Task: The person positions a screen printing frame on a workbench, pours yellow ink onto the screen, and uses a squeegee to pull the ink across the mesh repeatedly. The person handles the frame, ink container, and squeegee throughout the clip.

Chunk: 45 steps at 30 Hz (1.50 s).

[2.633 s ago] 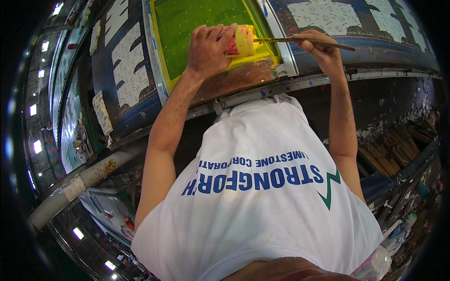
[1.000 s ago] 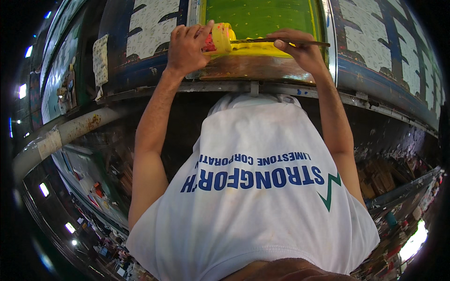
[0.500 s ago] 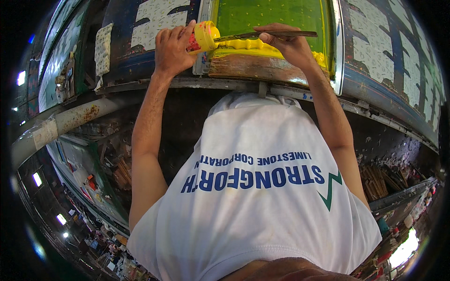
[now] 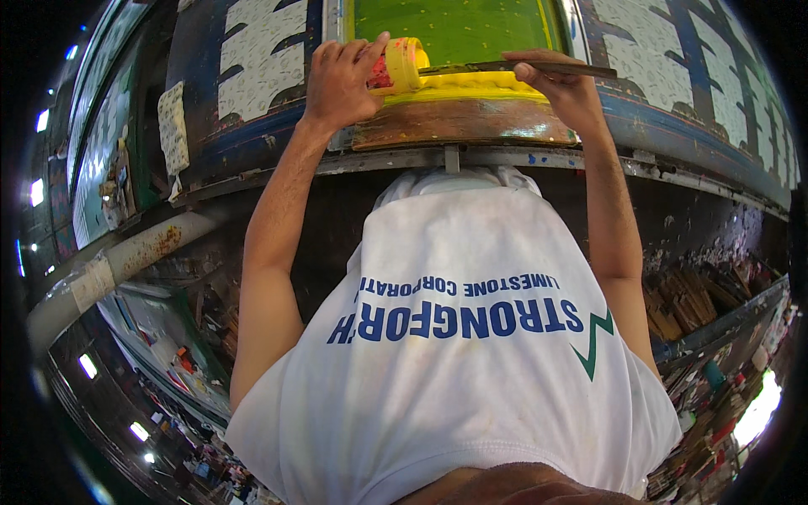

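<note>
Tilted jar [image 4: 399, 66], 12 o'clock, over yellow paint [image 4: 480, 84].
L hand [image 4: 341, 84] grip closed round it; R hand [image 4: 572, 91], 1 o'clock, pinches stick [image 4: 543, 67]. Jar just left 9 o'clock rail of frame [image 4: 335, 23], so drips prob. stay inside.

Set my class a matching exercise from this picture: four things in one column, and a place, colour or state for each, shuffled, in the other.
Things
1. tub
2. stick
3. mesh
4. pipe

Places, colours, states
A. green, beyond both forearms
B. in the right hand
C. pale with rusty patches, off to the left
D. tipped sideways in the left hand

Right pairs
1-D, 2-B, 3-A, 4-C
</note>
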{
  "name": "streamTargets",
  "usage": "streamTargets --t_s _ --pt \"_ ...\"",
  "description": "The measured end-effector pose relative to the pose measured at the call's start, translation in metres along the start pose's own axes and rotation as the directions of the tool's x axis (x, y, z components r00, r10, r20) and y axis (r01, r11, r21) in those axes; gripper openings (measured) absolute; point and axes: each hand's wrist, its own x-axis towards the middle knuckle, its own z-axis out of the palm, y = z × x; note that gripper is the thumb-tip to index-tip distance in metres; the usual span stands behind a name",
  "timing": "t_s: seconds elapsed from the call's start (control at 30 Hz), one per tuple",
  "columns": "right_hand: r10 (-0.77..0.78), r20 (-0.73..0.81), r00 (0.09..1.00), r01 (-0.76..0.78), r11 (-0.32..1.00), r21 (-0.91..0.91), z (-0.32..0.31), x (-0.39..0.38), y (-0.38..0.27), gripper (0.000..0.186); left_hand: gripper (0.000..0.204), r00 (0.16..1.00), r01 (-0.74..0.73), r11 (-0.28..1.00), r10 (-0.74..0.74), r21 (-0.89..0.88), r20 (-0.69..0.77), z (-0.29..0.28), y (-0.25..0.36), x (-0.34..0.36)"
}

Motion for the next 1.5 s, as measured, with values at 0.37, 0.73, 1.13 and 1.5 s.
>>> streamTargets --t_s 0.37,0.73,1.13,1.5 --pt "-0.126 -0.233 0.964 0.122 0.992 -0.034 -0.084 -0.063 0.005 0.037 0.093 0.985 -0.146 0.974 0.128 -0.171 -0.112 0.035 0.051 0.086" --pt "-0.088 -0.404 0.911 0.088 0.996 -0.02 -0.129 -0.095 -0.002 0.036 0.101 0.987 -0.149 0.962 0.133 -0.229 -0.084 0.045 0.072 0.112" --pt "-0.039 -0.418 0.907 0.054 0.998 0.024 -0.119 -0.069 0.002 0.033 0.102 1.0 -0.006 0.991 0.004 -0.134 -0.016 0.027 0.024 0.061" --pt "-0.064 -0.262 0.963 0.073 0.997 0.024 -0.088 -0.022 -0.008 0.03 0.102 0.983 0.18 0.975 -0.184 -0.129 -0.024 -0.005 -0.022 -0.011"
